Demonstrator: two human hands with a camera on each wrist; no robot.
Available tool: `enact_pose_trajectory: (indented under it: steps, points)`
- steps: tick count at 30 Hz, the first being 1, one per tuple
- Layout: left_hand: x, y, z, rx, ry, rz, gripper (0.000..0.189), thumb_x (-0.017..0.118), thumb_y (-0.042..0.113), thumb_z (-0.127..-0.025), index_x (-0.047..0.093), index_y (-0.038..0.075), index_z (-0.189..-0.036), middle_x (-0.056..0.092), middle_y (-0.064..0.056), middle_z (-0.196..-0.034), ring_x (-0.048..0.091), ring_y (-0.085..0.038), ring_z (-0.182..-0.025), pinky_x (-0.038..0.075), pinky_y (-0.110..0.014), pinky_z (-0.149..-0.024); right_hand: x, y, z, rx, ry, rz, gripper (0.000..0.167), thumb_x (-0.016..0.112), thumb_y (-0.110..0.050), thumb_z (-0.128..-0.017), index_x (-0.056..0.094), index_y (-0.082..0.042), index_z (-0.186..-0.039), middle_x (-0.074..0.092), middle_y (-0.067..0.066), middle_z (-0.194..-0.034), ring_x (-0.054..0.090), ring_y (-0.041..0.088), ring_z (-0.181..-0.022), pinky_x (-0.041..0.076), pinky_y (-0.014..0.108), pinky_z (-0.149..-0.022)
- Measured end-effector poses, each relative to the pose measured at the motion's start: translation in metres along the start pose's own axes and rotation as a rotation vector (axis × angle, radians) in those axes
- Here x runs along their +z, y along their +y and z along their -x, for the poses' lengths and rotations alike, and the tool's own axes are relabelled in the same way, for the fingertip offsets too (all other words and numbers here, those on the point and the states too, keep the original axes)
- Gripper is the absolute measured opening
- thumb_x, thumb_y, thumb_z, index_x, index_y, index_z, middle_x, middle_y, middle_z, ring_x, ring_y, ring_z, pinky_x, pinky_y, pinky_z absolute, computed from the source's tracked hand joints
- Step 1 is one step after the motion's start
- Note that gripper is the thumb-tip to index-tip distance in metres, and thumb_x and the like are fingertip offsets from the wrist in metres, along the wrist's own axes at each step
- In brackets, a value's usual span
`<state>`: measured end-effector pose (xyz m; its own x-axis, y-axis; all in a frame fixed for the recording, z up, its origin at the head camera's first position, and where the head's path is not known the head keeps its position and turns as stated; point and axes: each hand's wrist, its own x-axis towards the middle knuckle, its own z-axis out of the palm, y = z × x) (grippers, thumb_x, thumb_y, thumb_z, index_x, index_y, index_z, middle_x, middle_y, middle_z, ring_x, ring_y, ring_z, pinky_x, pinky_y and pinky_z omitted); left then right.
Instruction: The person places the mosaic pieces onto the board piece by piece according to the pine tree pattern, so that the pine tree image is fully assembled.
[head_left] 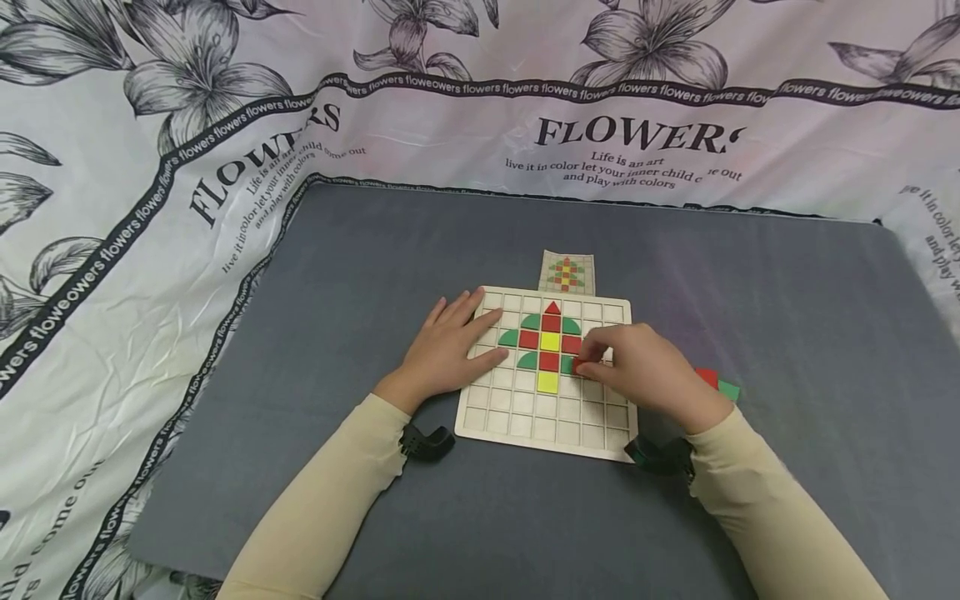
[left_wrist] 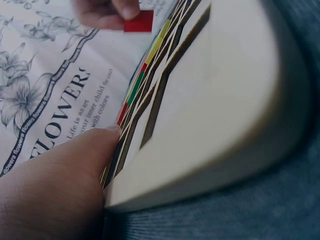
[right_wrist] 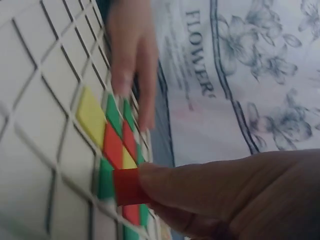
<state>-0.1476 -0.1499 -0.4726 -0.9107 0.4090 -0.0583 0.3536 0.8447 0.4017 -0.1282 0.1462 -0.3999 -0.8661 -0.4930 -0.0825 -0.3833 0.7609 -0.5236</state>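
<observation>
A pale wooden grid board (head_left: 498, 412) lies on the grey table, with red, yellow and green tiles set in its cells in a tree-like pattern. My left hand (head_left: 447, 348) rests on the board's left edge, fingers spread. Between thumb and fingertips, my right hand (head_left: 648, 367) pinches a red square tile (right_wrist: 127, 186) just over the board, right of the pattern's lower part. The left wrist view shows this red tile (left_wrist: 140, 21) raised above the grid. A yellow tile (head_left: 547, 382) forms the pattern's bottom, and a red triangle (head_left: 552, 308) its top.
Behind the board lies a small card (head_left: 567, 283) printed with a similar coloured pattern. Loose red (head_left: 707, 377) and green (head_left: 728, 390) tiles sit on the table beside my right wrist. Flower-printed cloth (head_left: 442, 133) stands behind the table's far edge.
</observation>
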Motion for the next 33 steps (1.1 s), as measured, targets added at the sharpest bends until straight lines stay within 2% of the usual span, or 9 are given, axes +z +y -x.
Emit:
enact_pose_trajectory:
  steps: [5, 12, 17, 25, 30, 33]
  points:
    - [0.000, 0.000, 0.000, -0.001, 0.002, -0.003, 0.074, 0.050, 0.066, -0.102, 0.037, 0.029, -0.165, 0.012, -0.001, -0.177, 0.008, -0.023, -0.164, -0.003, -0.047, -0.132, 0.020, -0.014, -0.020, -0.060, 0.003, -0.019, 0.008, 0.084, -0.019, -0.092, 0.076, -0.019, -0.089, 0.073, -0.009, -0.084, 0.060, 0.011, -0.073, 0.049, 0.032, -0.066]
    - [0.001, 0.000, 0.000, 0.009, 0.003, 0.001, 0.072, 0.050, 0.065, -0.103, 0.038, 0.029, -0.165, 0.013, -0.002, -0.177, 0.010, -0.023, -0.164, -0.003, -0.047, -0.132, 0.036, -0.030, -0.033, -0.097, -0.040, -0.056, 0.007, 0.083, -0.019, -0.092, 0.077, -0.022, -0.089, 0.072, -0.013, -0.082, 0.060, 0.009, -0.072, 0.051, 0.032, -0.067]
    - [0.001, 0.001, -0.001, 0.005, 0.002, -0.004, 0.073, 0.050, 0.065, -0.103, 0.038, 0.029, -0.165, 0.013, -0.001, -0.177, 0.009, -0.023, -0.164, -0.003, -0.047, -0.132, 0.041, -0.031, -0.034, -0.128, -0.040, -0.025, 0.007, 0.083, -0.017, -0.092, 0.078, -0.020, -0.089, 0.071, -0.012, -0.081, 0.061, 0.008, -0.073, 0.054, 0.034, -0.069]
    - [0.001, 0.000, -0.001, 0.006, 0.006, -0.011, 0.073, 0.050, 0.065, -0.103, 0.038, 0.028, -0.165, 0.013, -0.002, -0.177, 0.010, -0.023, -0.164, -0.002, -0.048, -0.132, 0.046, -0.030, -0.030, -0.162, -0.014, 0.050, 0.005, 0.084, -0.019, -0.091, 0.082, -0.021, -0.086, 0.064, -0.009, -0.084, 0.056, 0.007, -0.071, 0.050, 0.030, -0.063]
    - [0.001, 0.000, -0.001, 0.007, 0.008, -0.006, 0.073, 0.051, 0.065, -0.103, 0.038, 0.028, -0.165, 0.014, -0.002, -0.177, 0.011, -0.024, -0.164, -0.001, -0.048, -0.132, 0.041, -0.027, -0.025, -0.143, -0.002, 0.081, 0.003, 0.084, -0.020, -0.090, 0.083, -0.022, -0.088, 0.066, -0.010, -0.084, 0.057, 0.008, -0.072, 0.050, 0.031, -0.062]
    - [0.001, 0.000, -0.001, 0.006, 0.007, 0.000, 0.074, 0.051, 0.065, -0.103, 0.039, 0.027, -0.165, 0.014, -0.003, -0.177, 0.010, -0.024, -0.164, -0.002, -0.048, -0.132, 0.035, -0.022, -0.021, -0.125, 0.013, 0.095, 0.001, 0.083, -0.019, -0.090, 0.084, -0.018, -0.090, 0.069, -0.009, -0.086, 0.061, 0.010, -0.076, 0.053, 0.034, -0.066]
